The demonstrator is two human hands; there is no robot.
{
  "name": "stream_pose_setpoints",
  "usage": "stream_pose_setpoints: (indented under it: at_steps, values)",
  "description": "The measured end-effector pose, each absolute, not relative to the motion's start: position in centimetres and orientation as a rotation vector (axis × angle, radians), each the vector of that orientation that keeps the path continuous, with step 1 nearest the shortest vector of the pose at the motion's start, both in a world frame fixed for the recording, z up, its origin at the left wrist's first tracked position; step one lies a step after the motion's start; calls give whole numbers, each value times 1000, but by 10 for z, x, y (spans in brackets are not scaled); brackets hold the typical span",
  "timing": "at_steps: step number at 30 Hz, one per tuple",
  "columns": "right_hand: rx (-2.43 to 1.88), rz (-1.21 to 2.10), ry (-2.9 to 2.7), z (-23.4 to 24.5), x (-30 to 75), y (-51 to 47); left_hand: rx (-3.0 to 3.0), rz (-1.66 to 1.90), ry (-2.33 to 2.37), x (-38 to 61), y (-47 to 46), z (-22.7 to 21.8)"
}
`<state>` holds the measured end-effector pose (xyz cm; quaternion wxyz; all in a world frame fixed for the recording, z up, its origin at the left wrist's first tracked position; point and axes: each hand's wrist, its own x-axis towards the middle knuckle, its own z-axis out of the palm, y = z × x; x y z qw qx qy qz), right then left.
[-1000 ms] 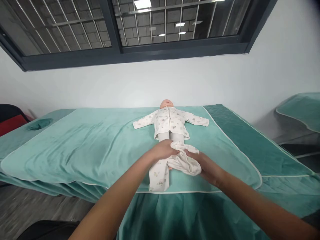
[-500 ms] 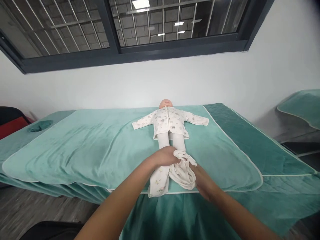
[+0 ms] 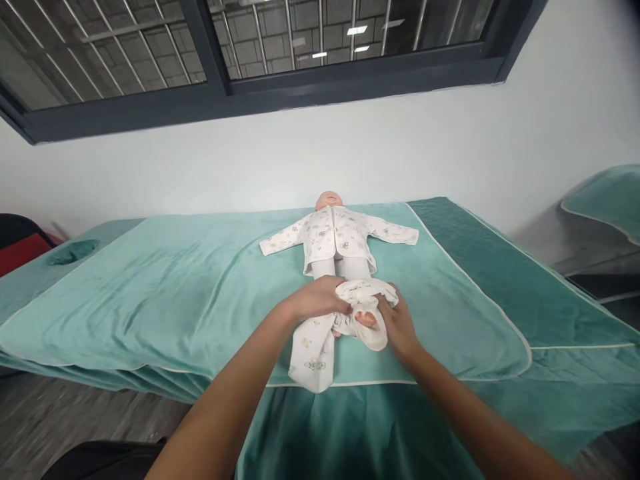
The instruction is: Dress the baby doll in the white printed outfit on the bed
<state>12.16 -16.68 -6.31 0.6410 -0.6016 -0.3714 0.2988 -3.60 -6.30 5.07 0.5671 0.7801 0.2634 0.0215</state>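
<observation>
A baby doll point(image 3: 329, 199) lies on its back on a green sheet, head toward the wall, in a white patterned jacket point(image 3: 345, 233) with the sleeves spread. White baby trousers point(image 3: 311, 357) are bunched around its lower legs. My left hand point(image 3: 323, 298) is closed on the waistband side of the trousers at the left. My right hand point(image 3: 396, 320) grips the gathered cloth at the right. The doll's foot point(image 3: 367, 319) shows at the opening of the right trouser leg. The other leg piece hangs flat toward the bed's front edge. My fingertips are partly hidden by cloth.
The green sheet point(image 3: 165, 287) covers a massage bed with a face hole point(image 3: 74, 251) at the left end. Behind it are a white wall and a barred window point(image 3: 280, 93). A second green-covered surface point(image 3: 605, 200) stands at the right. A black chair point(image 3: 100, 460) is at lower left.
Both hands have moved up the doll's legs with the trousers. The doll's foot now shows through the right trouser leg. The view has tilted slightly downward.
</observation>
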Motion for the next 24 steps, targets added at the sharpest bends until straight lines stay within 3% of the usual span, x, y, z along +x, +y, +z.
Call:
stream_pose_setpoints:
  at_steps: [10, 16, 24]
  values:
    - [-1453, 497, -893, -55, 145, -135, 2076, 360, 804, -14, -51, 49]
    - [-1454, 451, -972, -55, 166, -116, 1929, 452, 854, -7, -38, 55]
    - [-1394, 793, -1207, -50, 194, -114, 1265, 364, 596, -29, -22, 35]
